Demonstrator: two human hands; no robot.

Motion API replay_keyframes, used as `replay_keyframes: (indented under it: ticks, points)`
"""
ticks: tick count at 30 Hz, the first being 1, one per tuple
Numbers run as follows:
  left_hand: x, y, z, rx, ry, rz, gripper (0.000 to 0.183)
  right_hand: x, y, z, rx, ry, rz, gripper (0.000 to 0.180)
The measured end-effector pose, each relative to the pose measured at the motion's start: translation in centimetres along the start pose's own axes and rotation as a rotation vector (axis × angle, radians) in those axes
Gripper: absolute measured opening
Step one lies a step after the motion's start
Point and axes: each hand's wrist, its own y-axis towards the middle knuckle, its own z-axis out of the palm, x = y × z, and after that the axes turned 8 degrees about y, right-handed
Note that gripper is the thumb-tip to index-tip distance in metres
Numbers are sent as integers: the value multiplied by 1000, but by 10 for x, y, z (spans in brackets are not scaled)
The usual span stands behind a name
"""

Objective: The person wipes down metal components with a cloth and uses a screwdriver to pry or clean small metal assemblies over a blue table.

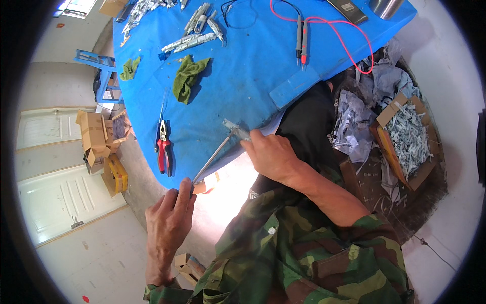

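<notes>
My left hand point(171, 220) grips the handle of a screwdriver point(212, 157), whose long metal shaft slants up to the right. The shaft's tip touches a small grey-white strip-like part point(237, 129) near the edge of the blue cloth. My right hand point(271, 155) pinches the other end of that part, partly covering it. To the left on the cloth lie red-and-black combination pliers point(164, 150), beside a thin screwdriver point(162, 108). A crumpled green cloth point(186, 79) lies farther back.
The blue-covered table point(235, 83) holds several similar parts point(193, 41), a smaller green rag point(130, 69), multimeter probes point(302, 41) with red and black leads, and a metal cup point(385, 7). A cardboard box point(408, 136) of whitish scraps stands at right, beside plastic bags point(353, 121).
</notes>
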Motion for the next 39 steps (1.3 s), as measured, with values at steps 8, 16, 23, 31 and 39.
replay_keyframes:
  ticks: [8,16,23,31,39]
  points:
    - [4,-4,6,42,-430,-206,35,-4,-1,2,-55,-51,-74,31]
    - [2,-3,2,89,-534,-308,33,-7,-2,3,-49,-48,-76,32]
    - [0,2,-9,121,-449,-281,33,-5,-3,4,-56,-28,-51,32]
    - [1,6,-9,106,-473,-278,32,-7,-3,3,-51,5,-42,33]
    - [10,16,-20,84,-272,-129,31,-6,-3,2,-78,-147,-161,30]
